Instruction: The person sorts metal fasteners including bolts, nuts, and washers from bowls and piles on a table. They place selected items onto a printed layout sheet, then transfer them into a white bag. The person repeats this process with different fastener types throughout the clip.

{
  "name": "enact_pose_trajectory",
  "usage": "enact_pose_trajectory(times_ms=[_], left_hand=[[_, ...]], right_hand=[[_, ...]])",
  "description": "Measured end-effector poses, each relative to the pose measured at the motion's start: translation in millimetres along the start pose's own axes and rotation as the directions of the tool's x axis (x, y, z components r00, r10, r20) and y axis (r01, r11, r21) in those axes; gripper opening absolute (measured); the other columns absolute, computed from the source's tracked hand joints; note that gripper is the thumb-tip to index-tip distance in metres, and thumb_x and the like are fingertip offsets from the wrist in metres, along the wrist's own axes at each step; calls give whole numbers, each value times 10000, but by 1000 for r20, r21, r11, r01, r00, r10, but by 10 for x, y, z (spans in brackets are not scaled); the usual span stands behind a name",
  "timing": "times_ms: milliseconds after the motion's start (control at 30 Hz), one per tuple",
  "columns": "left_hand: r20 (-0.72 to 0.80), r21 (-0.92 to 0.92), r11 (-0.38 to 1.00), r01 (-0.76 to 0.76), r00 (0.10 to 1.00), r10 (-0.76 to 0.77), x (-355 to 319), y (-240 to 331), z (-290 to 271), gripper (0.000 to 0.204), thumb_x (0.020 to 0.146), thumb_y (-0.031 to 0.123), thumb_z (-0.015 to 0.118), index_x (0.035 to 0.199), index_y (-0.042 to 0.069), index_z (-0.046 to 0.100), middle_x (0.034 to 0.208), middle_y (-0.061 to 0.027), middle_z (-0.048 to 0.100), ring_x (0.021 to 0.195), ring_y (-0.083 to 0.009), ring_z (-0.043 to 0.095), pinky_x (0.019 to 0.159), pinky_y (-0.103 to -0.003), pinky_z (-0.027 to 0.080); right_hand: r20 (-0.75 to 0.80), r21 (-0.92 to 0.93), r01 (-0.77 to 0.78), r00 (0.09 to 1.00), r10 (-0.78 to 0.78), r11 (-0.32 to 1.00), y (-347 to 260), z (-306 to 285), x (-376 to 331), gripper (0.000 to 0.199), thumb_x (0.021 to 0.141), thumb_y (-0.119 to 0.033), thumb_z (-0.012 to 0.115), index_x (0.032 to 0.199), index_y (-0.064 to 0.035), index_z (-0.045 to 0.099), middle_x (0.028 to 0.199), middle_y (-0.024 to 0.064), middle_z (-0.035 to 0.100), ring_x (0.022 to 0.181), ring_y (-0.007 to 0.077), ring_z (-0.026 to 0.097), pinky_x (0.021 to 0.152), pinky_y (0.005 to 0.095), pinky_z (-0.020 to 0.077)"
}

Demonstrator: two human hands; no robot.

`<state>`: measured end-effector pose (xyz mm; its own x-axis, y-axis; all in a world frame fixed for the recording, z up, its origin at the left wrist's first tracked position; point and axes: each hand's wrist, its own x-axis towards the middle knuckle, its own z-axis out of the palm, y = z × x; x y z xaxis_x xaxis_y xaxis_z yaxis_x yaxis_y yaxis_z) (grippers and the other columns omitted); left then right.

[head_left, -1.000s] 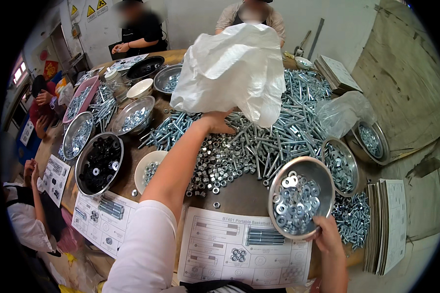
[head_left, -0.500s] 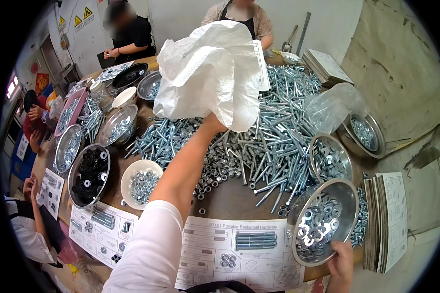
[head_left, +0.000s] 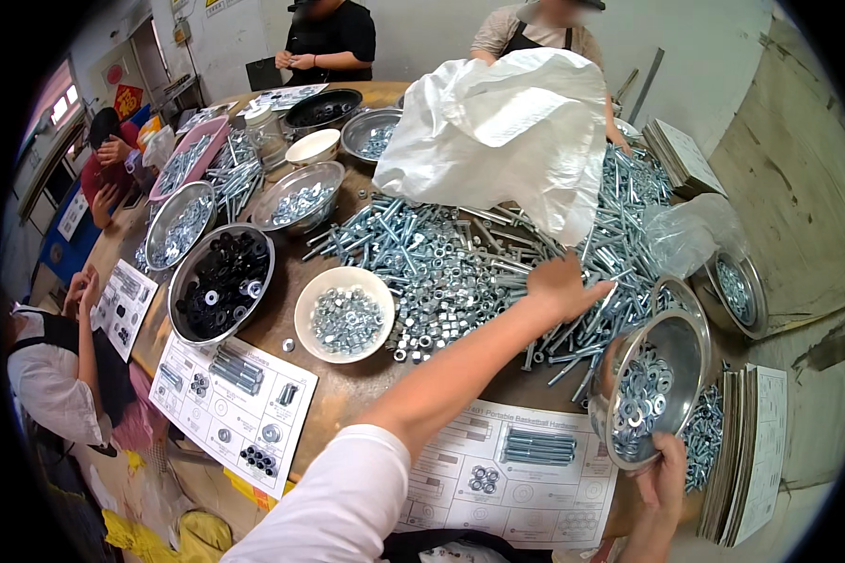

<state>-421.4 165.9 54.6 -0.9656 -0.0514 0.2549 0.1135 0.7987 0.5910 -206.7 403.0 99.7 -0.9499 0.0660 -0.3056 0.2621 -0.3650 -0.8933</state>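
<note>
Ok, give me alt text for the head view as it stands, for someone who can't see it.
A person's left hand reaches over a heap of silver bolts and nuts on a round table, while the right hand tilts a steel bowl of washers at the table's edge. A white sack, more bowls of hardware and printed parts sheets lie around; other people stand nearby.

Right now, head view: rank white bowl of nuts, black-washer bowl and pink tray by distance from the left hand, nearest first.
From the left hand:
1. white bowl of nuts, to its left, mid-table.
2. steel bowl of black washers, further left.
3. pink tray, far upper left, near the table's far edge.
</note>
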Motion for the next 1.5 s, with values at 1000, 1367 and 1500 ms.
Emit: enact_pose_trajectory(times_ms=[1000,1367,1500], left_hand=[[245,-168,907,-386,875,418,-2172,-541,-898,395,956,294,506,1177,-10,627,1293,-226,549,1257,-368,483,1048,-452,382],[-187,-10,993,-114,976,110,-1566,-1610,-2038,221,895,226,612,999,61,716,994,-148,696,926,-340,658,826,-409,520],[-47,213,969,124,992,-117,-954,-2044,-2218,245,836,219,654,1044,110,724,1015,-136,703,933,-316,667,811,-409,526]], right_hand=[[390,-392,-221,839,379,893,535,1887,1731,344,902,-248,482,1022,51,601,822,168,708,602,135,659,481,225,523],[307,-460,-164,893,330,873,662,2084,1606,569,920,-522,533,1081,20,602,835,155,700,601,132,639,478,247,526],[278,-599,-58,920,275,799,595,1998,1305,584,965,-549,479,1083,8,610,733,121,680,519,131,615,433,226,479]])
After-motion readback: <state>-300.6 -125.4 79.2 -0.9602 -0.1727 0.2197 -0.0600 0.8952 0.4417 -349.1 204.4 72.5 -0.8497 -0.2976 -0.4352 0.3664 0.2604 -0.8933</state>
